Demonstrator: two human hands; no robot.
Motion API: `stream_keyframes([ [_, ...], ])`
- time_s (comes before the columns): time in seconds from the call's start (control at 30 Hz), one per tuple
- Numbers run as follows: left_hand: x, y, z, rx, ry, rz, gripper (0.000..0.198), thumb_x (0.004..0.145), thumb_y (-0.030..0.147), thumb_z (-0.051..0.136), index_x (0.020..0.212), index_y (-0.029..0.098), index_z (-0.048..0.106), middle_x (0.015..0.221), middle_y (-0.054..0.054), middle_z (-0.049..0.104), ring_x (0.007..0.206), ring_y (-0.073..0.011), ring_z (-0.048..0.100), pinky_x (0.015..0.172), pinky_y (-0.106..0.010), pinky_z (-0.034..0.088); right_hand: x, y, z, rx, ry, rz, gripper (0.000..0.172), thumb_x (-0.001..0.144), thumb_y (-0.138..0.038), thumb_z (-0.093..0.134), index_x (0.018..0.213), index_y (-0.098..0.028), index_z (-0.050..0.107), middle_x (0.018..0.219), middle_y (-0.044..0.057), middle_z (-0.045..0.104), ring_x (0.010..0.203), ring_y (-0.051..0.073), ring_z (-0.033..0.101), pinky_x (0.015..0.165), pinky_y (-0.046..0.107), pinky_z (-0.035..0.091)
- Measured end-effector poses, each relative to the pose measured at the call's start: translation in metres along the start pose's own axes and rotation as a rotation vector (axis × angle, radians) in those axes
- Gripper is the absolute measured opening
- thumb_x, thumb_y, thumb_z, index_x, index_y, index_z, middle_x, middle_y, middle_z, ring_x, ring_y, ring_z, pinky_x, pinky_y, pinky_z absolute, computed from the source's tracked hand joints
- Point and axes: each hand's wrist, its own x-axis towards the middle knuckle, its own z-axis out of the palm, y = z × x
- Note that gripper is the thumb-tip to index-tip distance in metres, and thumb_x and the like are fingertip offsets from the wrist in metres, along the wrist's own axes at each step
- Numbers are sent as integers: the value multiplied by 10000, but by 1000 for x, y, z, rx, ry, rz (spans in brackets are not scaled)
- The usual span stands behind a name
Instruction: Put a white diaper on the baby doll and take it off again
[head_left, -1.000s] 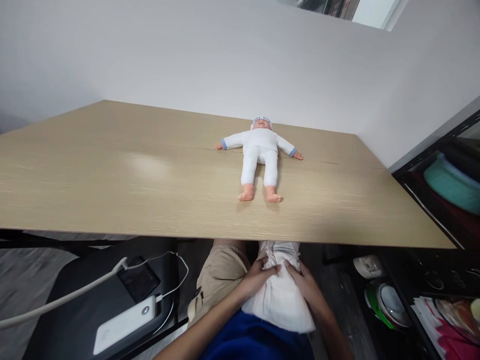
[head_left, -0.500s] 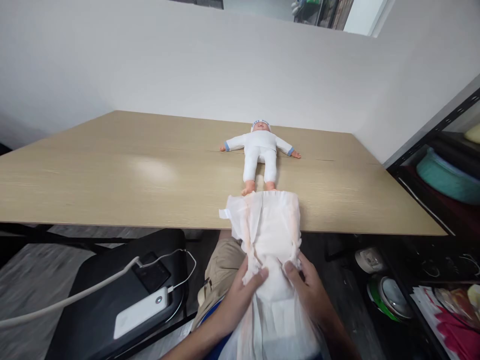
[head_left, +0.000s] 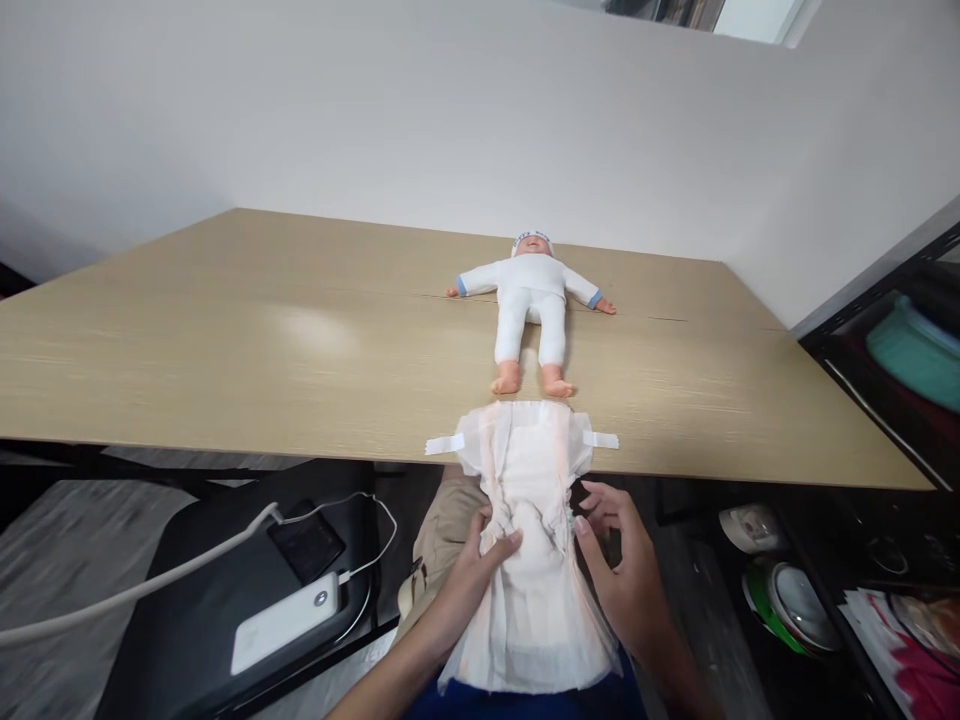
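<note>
A white unfolded diaper (head_left: 525, 470) drapes from my lap over the near edge of the wooden table (head_left: 225, 350), its two tabs spread on the tabletop. My left hand (head_left: 480, 560) pinches the diaper's left side near its middle. My right hand (head_left: 619, 560) touches the diaper's right edge, thumb and forefinger closed on it, other fingers curled. A baby doll (head_left: 532, 305) in a white suit lies face up on the table just beyond the diaper, feet toward me.
A black stool (head_left: 187, 620) at my lower left carries a phone (head_left: 306, 545), a white power bank (head_left: 283, 625) and a cable. A dark shelf (head_left: 885, 450) at the right holds a teal bowl, pots and papers. A white wall stands behind the table.
The diaper rose from my lap and was spread forward over the table edge. Its tabs now lie open on the tabletop. Both hands stayed at its middle.
</note>
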Motion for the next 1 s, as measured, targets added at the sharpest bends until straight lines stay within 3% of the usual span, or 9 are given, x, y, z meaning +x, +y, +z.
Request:
stream_keyframes([
  [0.17, 6, -9, 6, 37, -13, 75, 710, 844, 595, 884, 1367, 234, 569, 1449, -136, 744, 1404, -375, 683, 1198, -471, 541, 49, -32, 19, -267, -203, -293, 454, 1138, -395, 574, 1571, -279, 646, 1476, 141, 726, 1417, 317, 648, 1205, 524, 556],
  [0.3, 0, 0, 11, 133, 3, 132, 653, 850, 591, 865, 1319, 241, 575, 1504, -139, 703, 1491, -377, 609, 1249, -452, 491, 77, -19, 57, -484, -412, -275, 621, 1149, -491, 554, 1718, -247, 513, 1804, 138, 452, 1688, 368, 377, 1379, 637, 322],
  [0.43, -10, 26, 0, 376, -51, 206, 554, 884, 604, 833, 1281, 260, 657, 1391, -130, 765, 1352, -360, 685, 1179, -444, 527, 88, 0, 79, -565, -449, -244, 669, 1155, -552, 518, 1762, -282, 438, 1865, 110, 334, 1741, 368, 271, 1406, 673, 196],
  [0.57, -15, 66, -29, 837, -17, 524, 310, 960, 587, 737, 995, 284, 789, 1100, -123, 821, 1062, -368, 727, 1026, -481, 540, 87, 6, 83, -578, -416, -260, 664, 1160, -554, 504, 1772, -313, 413, 1879, 78, 302, 1752, 350, 248, 1419, 651, 164],
  [0.63, -8, 88, -44, 982, -5, 679, 279, 1039, 534, 654, 1020, 292, 793, 1088, -109, 817, 1044, -351, 723, 1030, -478, 524, 86, 6, 83, -585, -408, -261, 664, 1159, -553, 508, 1773, -321, 410, 1878, 71, 306, 1751, 349, 249, 1420, 648, 156],
  [0.7, 10, 112, -55, 1064, -44, 811, 259, 1090, 471, 600, 1129, 291, 783, 1159, -103, 809, 1120, -334, 719, 1080, -462, 519, 86, 6, 84, -592, -410, -257, 660, 1159, -547, 507, 1773, -325, 410, 1879, 71, 304, 1750, 353, 247, 1417, 650, 158],
  [0.8, 63, 148, -57, 1226, -78, 1019, 314, 1102, 343, 556, 1334, 262, 751, 1340, -126, 775, 1282, -336, 675, 1180, -485, 490, 86, 5, 85, -604, -408, -250, 656, 1161, -532, 510, 1774, -321, 407, 1879, 77, 305, 1751, 361, 241, 1411, 661, 164],
  [0.9, 127, 183, -43, 1457, -35, 1155, 572, 1055, 126, 490, 1614, 197, 588, 1660, -188, 587, 1544, -363, 519, 1285, -570, 398, 86, 2, 85, -605, -398, -250, 651, 1164, -522, 507, 1773, -316, 410, 1872, 81, 322, 1743, 358, 266, 1411, 658, 168],
  [1.0, 177, 206, -21, 1707, -235, 1244, 809, 949, -13, 524, 1720, 228, 477, 1855, -160, 341, 1702, -360, 341, 1353, -566, 316, 84, -1, 84, -603, -391, -256, 652, 1163, -525, 500, 1774, -320, 407, 1871, 78, 324, 1740, 350, 279, 1412, 654, 179],
])
